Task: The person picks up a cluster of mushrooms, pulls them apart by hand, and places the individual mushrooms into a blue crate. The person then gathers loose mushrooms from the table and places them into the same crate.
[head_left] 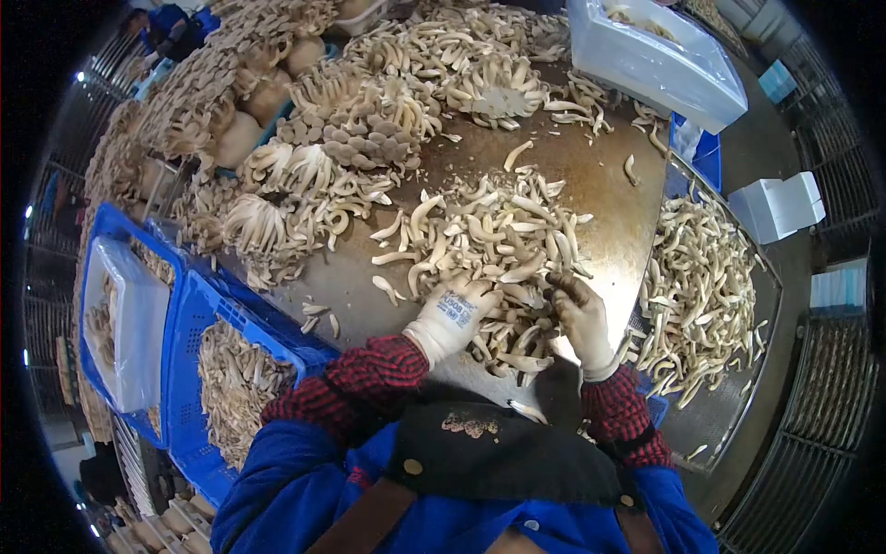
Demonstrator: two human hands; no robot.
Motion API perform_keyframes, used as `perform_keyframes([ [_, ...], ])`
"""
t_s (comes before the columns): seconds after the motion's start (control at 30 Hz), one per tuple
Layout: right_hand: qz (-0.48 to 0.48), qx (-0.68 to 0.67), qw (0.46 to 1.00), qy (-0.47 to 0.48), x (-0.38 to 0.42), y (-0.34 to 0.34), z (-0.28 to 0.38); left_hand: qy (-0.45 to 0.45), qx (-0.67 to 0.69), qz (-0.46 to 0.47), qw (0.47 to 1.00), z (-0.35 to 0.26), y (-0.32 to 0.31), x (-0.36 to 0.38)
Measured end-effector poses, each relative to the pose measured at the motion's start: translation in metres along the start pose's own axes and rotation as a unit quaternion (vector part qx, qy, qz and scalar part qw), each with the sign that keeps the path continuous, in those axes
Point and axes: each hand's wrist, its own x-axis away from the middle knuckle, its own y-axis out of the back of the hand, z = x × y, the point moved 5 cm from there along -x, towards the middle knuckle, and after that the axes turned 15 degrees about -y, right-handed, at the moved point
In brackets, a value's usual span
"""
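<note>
A loose pile of pale, curved mushrooms lies on the metal table in front of me. My left hand, in a white glove with printing on the back, rests at the pile's near left side with its fingers curled down among the mushrooms. At the near right side is my right hand, its glove darkly stained at the fingers. Those fingers are bent together beside a few mushrooms, and what they pinch is too small to make out. Large uncut mushroom clusters stand to the left of the pile.
Blue crates holding mushrooms stand at the left, one with a white foam box. A mesh tray of mushrooms is at the right. Another foam box sits at the back right. A person in blue is far back left.
</note>
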Motion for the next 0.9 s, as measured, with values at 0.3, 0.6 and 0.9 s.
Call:
perform_keyframes([
  [0.3,-0.004,0.495,0.847,0.194,-0.011,-0.036,0.011,0.105,0.25,-0.165,0.948,0.02,0.021,0.008],
  [0.6,0.056,0.388,0.911,0.128,-0.044,-0.016,0.051,0.103,0.219,-0.061,0.968,0.049,0.06,-0.021],
  [0.9,-0.062,0.439,0.895,0.055,-0.1,-0.026,0.049,0.163,0.124,0.023,0.979,0.084,0.032,-0.042],
])
